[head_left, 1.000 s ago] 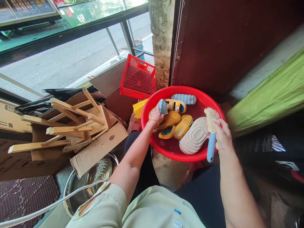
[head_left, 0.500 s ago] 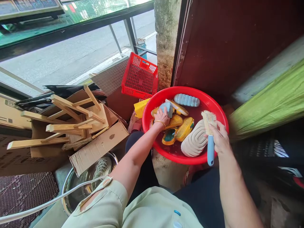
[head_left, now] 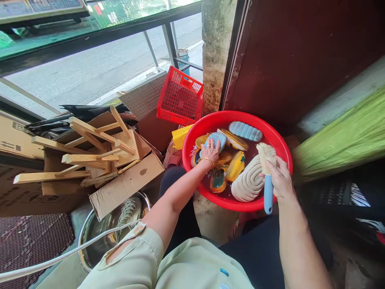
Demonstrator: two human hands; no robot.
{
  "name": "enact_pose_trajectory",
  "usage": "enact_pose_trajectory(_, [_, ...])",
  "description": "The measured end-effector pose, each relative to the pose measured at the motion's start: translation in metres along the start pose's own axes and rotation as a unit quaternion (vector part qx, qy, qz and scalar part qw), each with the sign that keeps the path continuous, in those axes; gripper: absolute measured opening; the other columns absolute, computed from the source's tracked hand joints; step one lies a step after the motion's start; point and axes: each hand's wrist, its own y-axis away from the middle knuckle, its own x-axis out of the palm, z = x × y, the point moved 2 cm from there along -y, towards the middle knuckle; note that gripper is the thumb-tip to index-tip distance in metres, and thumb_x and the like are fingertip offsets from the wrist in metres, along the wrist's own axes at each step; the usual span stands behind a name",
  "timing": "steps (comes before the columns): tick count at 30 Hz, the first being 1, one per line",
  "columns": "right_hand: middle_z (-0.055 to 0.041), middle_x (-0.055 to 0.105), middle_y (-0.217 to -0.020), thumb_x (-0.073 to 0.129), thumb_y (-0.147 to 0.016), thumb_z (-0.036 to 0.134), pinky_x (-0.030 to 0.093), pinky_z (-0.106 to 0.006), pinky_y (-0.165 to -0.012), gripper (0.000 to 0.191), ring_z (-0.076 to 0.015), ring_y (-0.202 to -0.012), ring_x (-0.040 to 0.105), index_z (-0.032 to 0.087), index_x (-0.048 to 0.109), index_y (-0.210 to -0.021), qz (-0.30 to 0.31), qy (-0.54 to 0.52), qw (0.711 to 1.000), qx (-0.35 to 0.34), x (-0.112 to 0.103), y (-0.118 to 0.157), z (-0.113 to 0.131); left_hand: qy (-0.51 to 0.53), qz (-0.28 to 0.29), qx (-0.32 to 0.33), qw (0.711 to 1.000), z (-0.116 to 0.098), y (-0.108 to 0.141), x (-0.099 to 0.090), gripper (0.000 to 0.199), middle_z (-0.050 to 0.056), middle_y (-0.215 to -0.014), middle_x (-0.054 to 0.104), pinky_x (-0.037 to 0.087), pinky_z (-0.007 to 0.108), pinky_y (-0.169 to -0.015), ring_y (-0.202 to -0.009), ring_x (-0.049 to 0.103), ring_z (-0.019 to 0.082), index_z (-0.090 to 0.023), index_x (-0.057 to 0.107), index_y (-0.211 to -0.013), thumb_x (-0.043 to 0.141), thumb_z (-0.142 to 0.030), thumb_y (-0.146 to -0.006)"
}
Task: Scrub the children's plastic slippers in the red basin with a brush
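A red basin [head_left: 287, 146] of dark water holds several shoes. My left hand [head_left: 211, 152] lies with fingers spread on a light blue shoe [head_left: 220, 138] at the basin's left side. Yellow shoes [head_left: 236, 166] crowd around and under that hand, partly in the water. My right hand [head_left: 281, 176] is closed around a scrub brush with a blue handle [head_left: 268, 194] and pale bristles, held upright over the basin's right edge. Just left of the brush, a cream shoe [head_left: 248, 180] rests with its ridged sole showing. Another light blue shoe [head_left: 246, 131] floats or lies at the back.
Behind the basin at left stands a red plastic crate [head_left: 180, 96], with a yellow object [head_left: 182, 136] below it. Upturned wooden stools [head_left: 99, 148] lie on cardboard boxes at left. A metal bowl [head_left: 87, 241] there holds a pale shoe. Green cloth [head_left: 345, 136] hangs at right.
My left hand has shifted slightly right and its fingers have spread on the blue shoe. The yellow shoes have moved in the water. The brush stays in my right hand; the view has shifted slightly.
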Motion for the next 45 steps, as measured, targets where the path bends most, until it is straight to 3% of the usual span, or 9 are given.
enact_pose_trajectory(10, [-0.0113, 0.071, -0.117, 0.079, -0.073, 0.050, 0.049, -0.024, -0.041, 0.088, -0.0163, -0.058, 0.066, 0.026, 0.046, -0.151, -0.004, 0.005, 1.000, -0.004, 0.000, 0.001, -0.001, -0.008, -0.011, 0.055, 0.998, -0.002, 0.002, 0.005, 0.073, 0.019, -0.171, 0.022, 0.025, 0.063, -0.120, -0.158, 0.017, 0.036, -0.024, 0.024, -0.164, 0.048, -0.029, -0.096])
enact_pose_trajectory(19, [-0.0135, 0.069, -0.122, 0.078, -0.074, 0.051, 0.049, -0.026, -0.041, 0.088, -0.0170, -0.058, 0.066, 0.025, 0.045, -0.151, -0.001, 0.018, 1.000, -0.007, 0.002, 0.004, 0.003, 0.015, -0.036, 0.080, 0.996, 0.000, 0.003, 0.006, 0.078, 0.017, -0.172, 0.020, 0.027, 0.058, -0.122, -0.158, 0.018, 0.035, -0.026, 0.026, -0.164, 0.057, -0.040, -0.094])
enact_pose_trajectory(23, [-0.0150, 0.069, -0.124, 0.078, -0.075, 0.050, 0.048, -0.027, -0.042, 0.088, -0.0186, -0.060, 0.068, 0.025, 0.045, -0.152, -0.005, 0.027, 1.000, -0.007, 0.001, 0.003, 0.002, 0.027, -0.016, 0.095, 0.995, 0.000, 0.002, 0.010, 0.075, 0.014, -0.172, 0.022, 0.025, 0.057, -0.123, -0.158, 0.021, 0.033, -0.027, 0.027, -0.163, 0.056, -0.038, -0.095])
enact_pose_trajectory(30, [-0.0136, 0.071, -0.118, 0.078, -0.074, 0.052, 0.049, -0.026, -0.041, 0.086, -0.0195, -0.061, 0.068, 0.026, 0.046, -0.150, 0.000, 0.030, 0.999, -0.011, 0.001, 0.002, 0.000, 0.051, -0.011, 0.087, 0.995, 0.004, -0.004, 0.014, 0.072, 0.014, -0.170, 0.027, 0.026, 0.055, -0.123, -0.156, 0.025, 0.033, -0.027, 0.031, -0.162, 0.055, -0.038, -0.095])
enact_pose_trajectory(38, [-0.0190, 0.070, -0.125, 0.082, -0.070, 0.056, 0.053, -0.028, -0.049, 0.095, -0.0208, -0.069, 0.069, 0.021, 0.044, -0.150, 0.007, 0.020, 1.000, -0.022, 0.005, -0.003, -0.004, 0.055, 0.011, 0.087, 0.995, 0.009, -0.007, 0.017, 0.071, 0.013, -0.165, 0.037, 0.028, 0.049, -0.123, -0.152, 0.033, 0.031, -0.026, 0.033, -0.161, 0.055, -0.040, -0.094])
enact_pose_trajectory(45, [-0.0168, 0.068, -0.129, 0.081, -0.071, 0.054, 0.049, -0.025, -0.044, 0.091, -0.0186, -0.064, 0.068, 0.024, 0.046, -0.149, 0.018, 0.029, 0.999, -0.022, 0.004, -0.003, -0.007, 0.050, 0.004, 0.091, 0.995, 0.008, -0.008, 0.020, 0.069, 0.013, -0.164, 0.038, 0.021, 0.054, -0.124, -0.152, 0.033, 0.032, -0.027, 0.034, -0.160, 0.053, -0.042, -0.095])
